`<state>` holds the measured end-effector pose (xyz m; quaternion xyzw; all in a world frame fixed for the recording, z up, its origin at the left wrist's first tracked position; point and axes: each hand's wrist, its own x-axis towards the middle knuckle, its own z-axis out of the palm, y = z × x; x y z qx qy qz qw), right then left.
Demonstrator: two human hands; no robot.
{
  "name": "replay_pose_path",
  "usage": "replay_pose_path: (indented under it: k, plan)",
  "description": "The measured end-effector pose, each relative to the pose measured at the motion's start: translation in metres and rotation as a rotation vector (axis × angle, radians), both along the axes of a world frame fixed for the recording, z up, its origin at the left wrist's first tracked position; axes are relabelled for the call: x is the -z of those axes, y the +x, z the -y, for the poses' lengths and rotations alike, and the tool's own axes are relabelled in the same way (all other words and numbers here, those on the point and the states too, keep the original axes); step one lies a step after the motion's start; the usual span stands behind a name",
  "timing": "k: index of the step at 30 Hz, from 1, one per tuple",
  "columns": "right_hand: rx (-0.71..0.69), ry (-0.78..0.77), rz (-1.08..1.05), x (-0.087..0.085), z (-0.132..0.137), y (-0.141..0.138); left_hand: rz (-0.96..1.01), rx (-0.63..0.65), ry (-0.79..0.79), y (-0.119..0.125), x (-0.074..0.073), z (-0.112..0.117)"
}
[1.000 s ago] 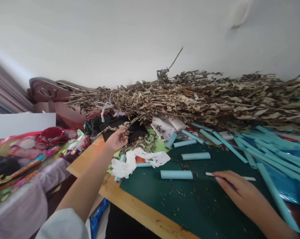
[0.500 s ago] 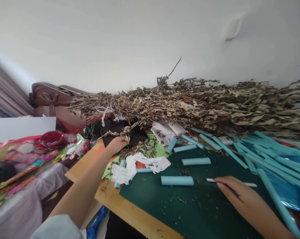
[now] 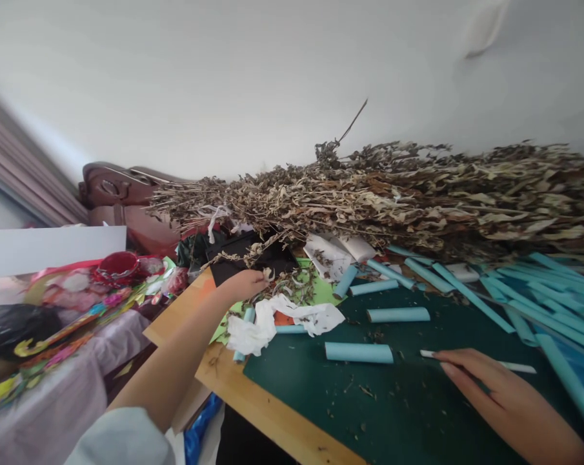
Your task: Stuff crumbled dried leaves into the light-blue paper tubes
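Note:
My left hand (image 3: 246, 284) reaches to the far left edge of the table, its fingers closed on dried leafy stems (image 3: 277, 271) at the end of a big heap of dried plants (image 3: 393, 194). My right hand (image 3: 499, 397) lies on the dark green cutting mat (image 3: 393, 400) with fingers stretched flat over a thin white stick (image 3: 466, 358). A short light-blue paper roll (image 3: 358, 352) lies on the mat between the hands. Crumpled white paper (image 3: 272, 320) sits just below my left hand.
Several long light-blue rolled tubes (image 3: 514, 290) crowd the right of the mat. The wooden table edge (image 3: 253, 394) runs diagonally. Left of it, a lower surface holds colourful items and a red bowl (image 3: 120, 265). A carved wooden chair back (image 3: 122, 187) stands behind.
My left hand has dropped a little lower and pulled the dried stems toward the table. The right hand stays flat on the stick. The view shifted slightly.

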<state>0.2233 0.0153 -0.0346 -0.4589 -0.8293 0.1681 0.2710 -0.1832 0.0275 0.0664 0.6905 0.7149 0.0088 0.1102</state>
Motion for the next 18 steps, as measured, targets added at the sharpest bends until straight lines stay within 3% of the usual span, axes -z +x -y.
replay_pose_path:
  k: [3,8,11,15,18]
  plan:
    - [-0.012,0.007,0.002,0.004,-0.002,0.002,-0.072,-0.008,0.022,0.002,-0.003,-0.003]
    - [-0.011,0.027,-0.001,0.003,-0.003,0.001,-0.232,-0.144,0.275,-0.006,-0.022,-0.014]
    - [-0.01,0.024,-0.002,-0.001,0.0,0.0,-0.282,-0.182,0.317,-0.012,-0.028,-0.026]
    - [0.001,-0.004,-0.003,-0.005,0.003,0.0,-0.286,-0.16,0.296,-0.01,-0.023,-0.036]
    - [0.021,-0.036,0.003,-0.005,0.003,0.001,-0.273,-0.114,0.343,0.004,-0.013,-0.028]
